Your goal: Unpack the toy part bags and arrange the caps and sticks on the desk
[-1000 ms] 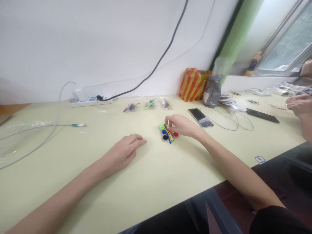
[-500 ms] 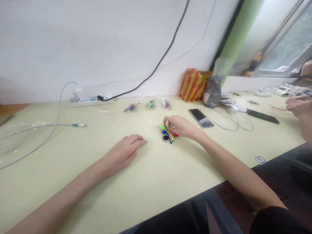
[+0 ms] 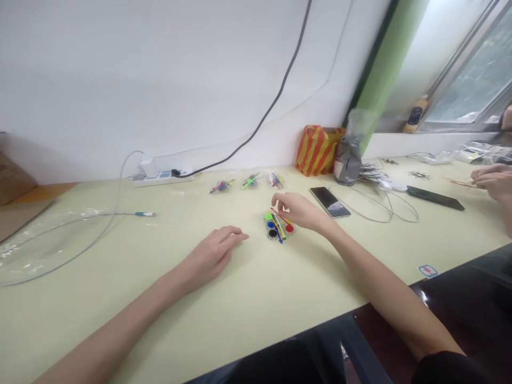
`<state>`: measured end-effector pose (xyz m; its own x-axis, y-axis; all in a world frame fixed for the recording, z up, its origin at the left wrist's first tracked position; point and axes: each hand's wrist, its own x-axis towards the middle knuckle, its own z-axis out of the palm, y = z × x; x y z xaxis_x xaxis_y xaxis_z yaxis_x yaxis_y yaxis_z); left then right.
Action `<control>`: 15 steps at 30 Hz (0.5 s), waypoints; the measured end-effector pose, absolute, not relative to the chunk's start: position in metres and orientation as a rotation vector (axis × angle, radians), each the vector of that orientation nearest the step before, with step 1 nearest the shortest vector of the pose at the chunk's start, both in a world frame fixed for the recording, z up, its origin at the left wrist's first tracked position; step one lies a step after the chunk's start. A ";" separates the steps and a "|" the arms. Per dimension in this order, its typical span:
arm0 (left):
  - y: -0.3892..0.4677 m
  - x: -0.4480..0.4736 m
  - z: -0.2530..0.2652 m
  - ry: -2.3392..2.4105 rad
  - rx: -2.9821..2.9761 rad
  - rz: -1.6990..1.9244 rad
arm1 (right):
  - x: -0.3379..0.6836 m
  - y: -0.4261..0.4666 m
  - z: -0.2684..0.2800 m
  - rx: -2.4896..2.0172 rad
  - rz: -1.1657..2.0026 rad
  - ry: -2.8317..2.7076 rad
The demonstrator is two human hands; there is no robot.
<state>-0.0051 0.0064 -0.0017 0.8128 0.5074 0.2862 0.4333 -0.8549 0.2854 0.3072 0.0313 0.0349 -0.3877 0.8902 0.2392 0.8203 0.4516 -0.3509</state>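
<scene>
My right hand (image 3: pixel 296 209) is closed in a pinch over a small cluster of coloured pieces, with a thin red arrow (image 3: pixel 273 210) at its fingertips. Beneath and in front of it sit small round discs: a green disc (image 3: pixel 268 217), a blue disc (image 3: pixel 271 225), a black disc (image 3: pixel 272 234) and a red disc (image 3: pixel 289 229). Among them lies a blue arrow (image 3: pixel 279 238) beside yellow and green sticks. Left of the cluster, my left hand (image 3: pixel 214 253) rests on the table, fingers stretched out and holding nothing.
Several clear bags of coloured pieces (image 3: pixel 250 181) lie by the wall. A phone (image 3: pixel 330 202), a striped bag (image 3: pixel 318 150), a grey bag (image 3: pixel 347 161) and a black slab (image 3: pixel 435 198) are rightward. Another person's hands (image 3: pixel 494 178) work at far right. A power strip (image 3: pixel 163 178) and cable (image 3: pixel 108 215) are leftward.
My right hand has drawn slightly back from the discs, uncovering the red one, with the red arrow at its fingertips. My left hand stays flat. The whole view has shifted a little.
</scene>
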 end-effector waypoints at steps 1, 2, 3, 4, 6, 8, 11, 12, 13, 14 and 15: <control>0.006 -0.003 -0.001 0.739 2.796 0.561 | 0.308 0.031 0.037 -1.395 0.289 -2.284; 0.007 0.000 0.000 0.751 2.801 0.606 | 0.310 0.031 0.038 -1.335 0.352 -2.251; 0.008 0.004 0.001 0.780 2.803 0.659 | 0.311 0.032 0.040 -1.268 0.426 -2.218; 0.010 0.009 0.001 0.820 2.795 0.720 | 0.311 0.033 0.041 -1.202 0.505 -2.189; 0.016 0.021 0.003 0.901 2.774 0.796 | 0.312 0.036 0.042 -1.097 0.653 -2.140; 0.024 0.037 0.005 0.958 2.695 0.867 | 0.312 0.040 0.040 -1.030 0.814 -2.092; 0.038 0.060 0.006 1.049 2.589 0.963 | 0.312 0.044 0.034 -0.950 1.095 -1.967; 0.042 0.066 0.006 1.066 2.560 1.001 | 0.312 0.045 0.031 -0.927 1.177 -1.916; 0.046 0.071 0.005 1.068 2.539 1.021 | 0.314 0.046 0.029 -0.906 1.245 -1.869; 0.050 0.076 0.003 1.061 2.521 1.036 | 0.315 0.047 0.027 -0.885 1.305 -1.832; 0.052 0.079 0.001 1.048 2.509 1.043 | 0.317 0.048 0.025 -0.867 1.360 -1.805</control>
<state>0.0787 0.0521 0.0011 0.4911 0.6933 0.5273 0.5305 -0.7182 0.4502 0.3169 0.0483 0.0250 -0.5264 0.8386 0.1402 0.0964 0.2227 -0.9701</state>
